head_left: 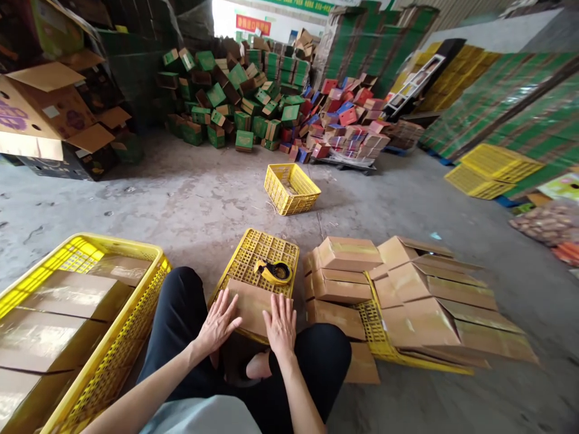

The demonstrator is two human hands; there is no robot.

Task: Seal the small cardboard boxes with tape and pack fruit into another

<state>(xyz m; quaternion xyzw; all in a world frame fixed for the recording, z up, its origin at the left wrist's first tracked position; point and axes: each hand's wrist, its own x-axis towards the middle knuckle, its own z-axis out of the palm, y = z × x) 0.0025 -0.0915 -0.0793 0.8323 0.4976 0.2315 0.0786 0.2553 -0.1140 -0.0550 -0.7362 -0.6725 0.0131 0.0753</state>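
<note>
A brown cardboard box (251, 306) lies on an upturned yellow plastic crate (239, 253) between my knees. My left hand (219, 319) rests on the box's left end with its fingers spread. On the right end my right hand (280, 325) lies flat, fingers stretched out and a little apart. Just beyond the box, a yellow and black tape dispenser (274, 271) sits on the crate's grid. Neither hand grips anything, and the box's underside is hidden.
At my left stands a yellow crate (122, 244) holding several taped cardboard boxes (58, 325). Stacked boxes (346, 253) and a yellow crate (373, 325) with more boxes are at my right. Ahead is another yellow crate (294, 205). Piled green boxes (217, 93) lie farther back.
</note>
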